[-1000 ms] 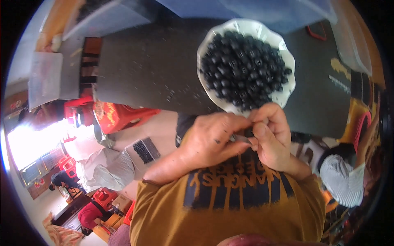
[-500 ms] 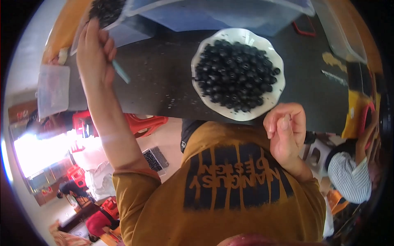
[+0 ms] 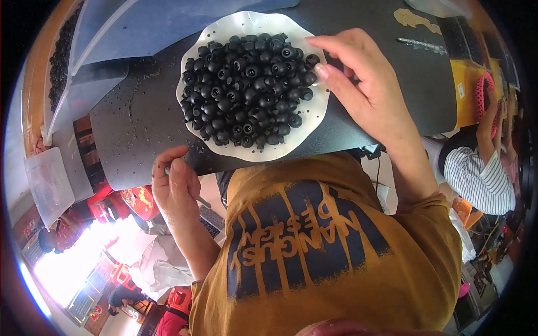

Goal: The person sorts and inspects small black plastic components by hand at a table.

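Observation:
A white scalloped plate (image 3: 305, 140) is heaped with small round black plastic parts (image 3: 246, 89), many showing a hole or slot. At its right rim, my right hand (image 3: 364, 84) has thumb and forefinger spread on either side of one black part (image 3: 312, 60), with a gap left between them. My left hand (image 3: 176, 185) is at the table's front edge, left of the plate, fingers curled around a thin pen-like tool (image 3: 204, 203). The tool's lower end sticks out beside the palm; its tip is hard to make out by the fingers.
Translucent plastic bins (image 3: 106, 33) stand at the far left, one with dark small pieces (image 3: 64, 56). Black crumbs dot the dark table (image 3: 151, 106). A tan patch (image 3: 416, 20) and a pale strip (image 3: 421, 45) lie at right. Another person in stripes (image 3: 479, 182) sits beyond.
My left hand has come back from the bin at the far left to the table's front edge, still with the tool. My right hand has moved up to the plate's rim and spread its fingers.

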The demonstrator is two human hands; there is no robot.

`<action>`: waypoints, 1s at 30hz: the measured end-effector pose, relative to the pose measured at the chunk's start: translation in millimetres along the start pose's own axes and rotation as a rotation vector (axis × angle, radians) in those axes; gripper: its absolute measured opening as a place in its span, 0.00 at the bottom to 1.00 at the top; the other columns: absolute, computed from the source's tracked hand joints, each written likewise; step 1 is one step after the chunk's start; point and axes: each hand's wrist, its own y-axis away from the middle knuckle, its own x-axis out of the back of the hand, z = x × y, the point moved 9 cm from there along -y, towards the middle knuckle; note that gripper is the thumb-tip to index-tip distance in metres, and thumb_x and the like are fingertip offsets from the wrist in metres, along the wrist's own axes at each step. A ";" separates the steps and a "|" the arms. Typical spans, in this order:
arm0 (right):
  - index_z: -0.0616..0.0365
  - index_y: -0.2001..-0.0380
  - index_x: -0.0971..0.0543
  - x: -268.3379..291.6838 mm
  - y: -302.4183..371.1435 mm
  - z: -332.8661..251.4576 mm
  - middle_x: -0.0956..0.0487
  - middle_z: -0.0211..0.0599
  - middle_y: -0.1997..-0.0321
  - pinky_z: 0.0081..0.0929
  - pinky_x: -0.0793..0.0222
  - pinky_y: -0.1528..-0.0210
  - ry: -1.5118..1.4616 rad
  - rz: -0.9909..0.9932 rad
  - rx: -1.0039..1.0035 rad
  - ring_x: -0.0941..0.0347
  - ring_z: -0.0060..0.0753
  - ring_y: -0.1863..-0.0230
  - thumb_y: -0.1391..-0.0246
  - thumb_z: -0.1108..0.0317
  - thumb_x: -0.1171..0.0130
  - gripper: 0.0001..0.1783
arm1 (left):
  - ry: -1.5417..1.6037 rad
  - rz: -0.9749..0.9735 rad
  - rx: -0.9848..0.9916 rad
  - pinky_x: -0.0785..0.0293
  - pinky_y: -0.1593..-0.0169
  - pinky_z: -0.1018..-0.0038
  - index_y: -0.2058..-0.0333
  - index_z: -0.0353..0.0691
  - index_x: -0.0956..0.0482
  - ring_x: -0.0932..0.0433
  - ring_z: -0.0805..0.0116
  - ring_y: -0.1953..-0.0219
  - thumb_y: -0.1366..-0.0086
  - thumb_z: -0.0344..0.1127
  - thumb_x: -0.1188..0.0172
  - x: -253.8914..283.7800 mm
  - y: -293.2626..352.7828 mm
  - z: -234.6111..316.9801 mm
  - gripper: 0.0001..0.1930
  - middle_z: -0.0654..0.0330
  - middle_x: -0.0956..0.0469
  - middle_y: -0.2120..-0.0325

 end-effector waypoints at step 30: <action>0.66 0.55 0.32 -60.0 27.7 -58.3 0.30 0.45 0.64 0.21 0.31 0.65 -1.339 -0.215 -0.398 0.31 0.27 0.71 0.47 0.69 0.51 0.17 | 0.147 -0.246 -0.004 0.43 0.74 0.88 0.63 0.32 0.30 0.38 0.83 0.78 0.43 0.40 0.42 -44.0 33.1 35.3 0.16 0.68 0.33 0.78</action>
